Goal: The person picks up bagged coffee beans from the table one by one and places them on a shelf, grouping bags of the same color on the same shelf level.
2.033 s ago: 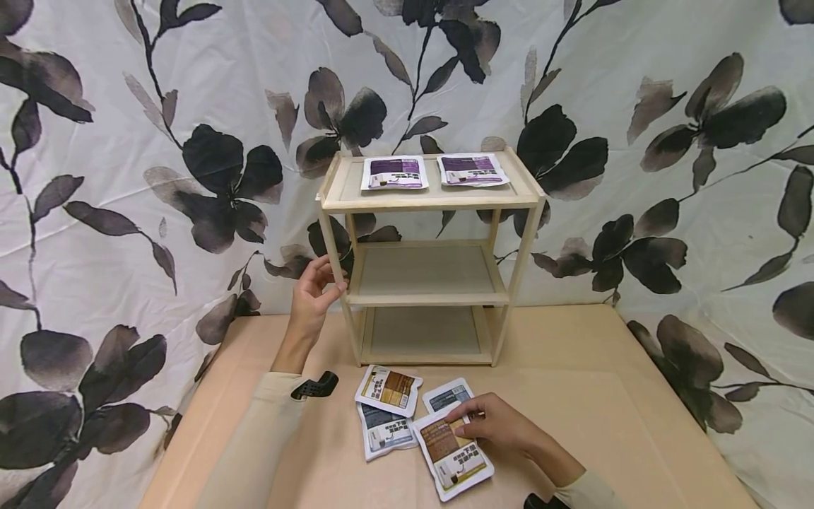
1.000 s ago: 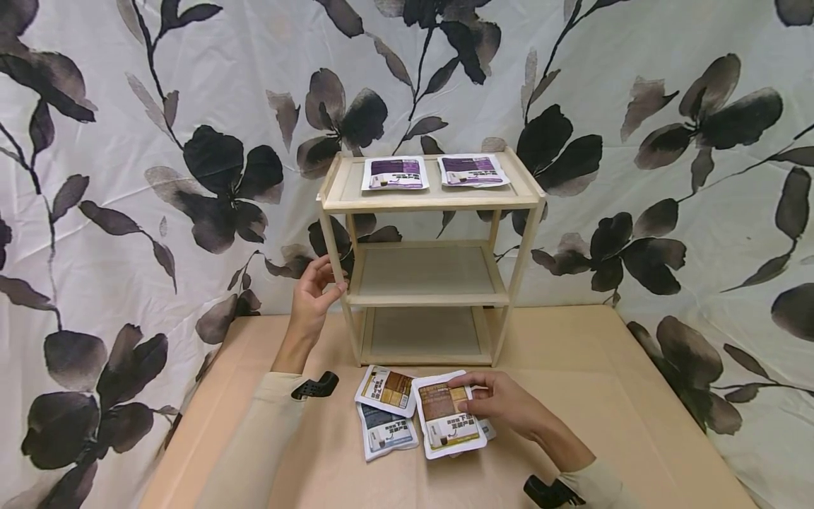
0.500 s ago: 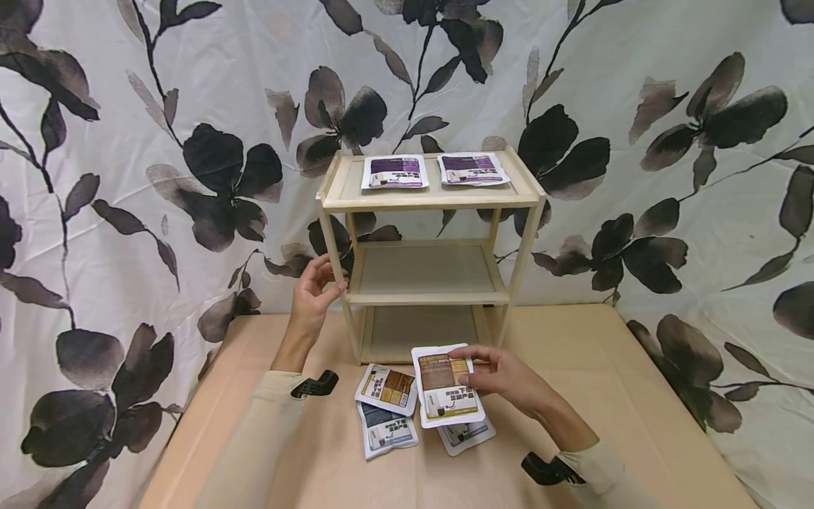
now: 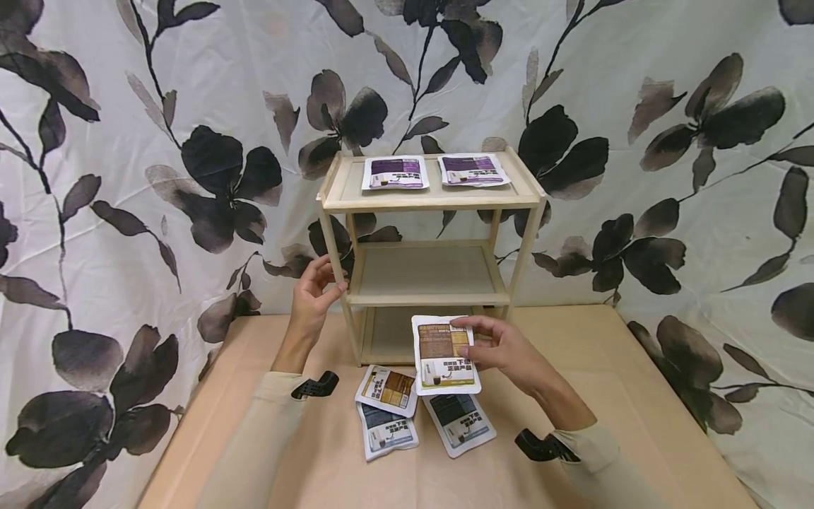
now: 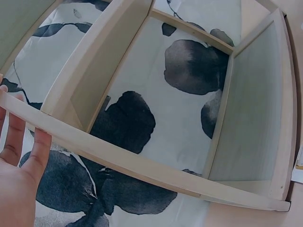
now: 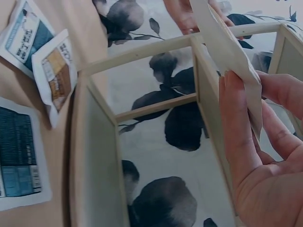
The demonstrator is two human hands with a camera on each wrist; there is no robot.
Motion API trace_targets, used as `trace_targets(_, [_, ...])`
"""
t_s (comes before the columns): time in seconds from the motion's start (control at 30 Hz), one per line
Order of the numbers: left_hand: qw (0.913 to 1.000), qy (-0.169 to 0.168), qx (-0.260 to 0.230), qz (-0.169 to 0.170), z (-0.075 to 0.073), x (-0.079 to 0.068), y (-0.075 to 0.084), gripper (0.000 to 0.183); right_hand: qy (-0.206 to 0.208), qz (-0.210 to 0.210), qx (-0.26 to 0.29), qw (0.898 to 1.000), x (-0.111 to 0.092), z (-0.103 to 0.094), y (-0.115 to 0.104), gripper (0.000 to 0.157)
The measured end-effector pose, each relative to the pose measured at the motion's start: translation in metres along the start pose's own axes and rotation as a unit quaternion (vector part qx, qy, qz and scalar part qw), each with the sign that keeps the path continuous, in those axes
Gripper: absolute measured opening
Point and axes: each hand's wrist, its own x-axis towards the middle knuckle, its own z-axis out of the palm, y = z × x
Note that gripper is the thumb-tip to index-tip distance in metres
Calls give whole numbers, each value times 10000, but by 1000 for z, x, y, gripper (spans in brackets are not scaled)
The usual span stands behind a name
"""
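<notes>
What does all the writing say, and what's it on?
"正装产品", probably: big lower line on the held brown packet; its smaller print is unreadable.
Too small or blurred: other brown packet, two blue packets, two purple packets.

The printed pouches [image 4: 445,355] are white-bordered with brown-yellow, blue or purple panels, the three-tier shelf [image 4: 432,206] pale beige, the tabletop [image 4: 636,403] peach, the sleeves [image 4: 254,442] cream, and the fabric backdrop [image 4: 254,42] white with black-grey florals.

The tan table [image 4: 572,396] bears a shelf [image 4: 427,271] and blue packets [image 4: 460,425].
</notes>
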Motion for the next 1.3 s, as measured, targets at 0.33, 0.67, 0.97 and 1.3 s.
trace_targets(0.33, [10000,-12,-57,22,0,1,0,49,438,-279,-144,9985,9,-7,-20,53])
trace_targets(0.67, [10000,-5,10,-17,0,2,2,50,767,-360,-276,9960,22,-12,-34,51])
trace_targets(0.97, [10000,31,-39,-21,1,1,3,51,1016,-428,-268,9935,36,-14,-43,50])
trace_targets(1.3, [9999,32,-137,-72,2,-1,2,51,1342,-407,-342,9895,52,-12,-50,48])
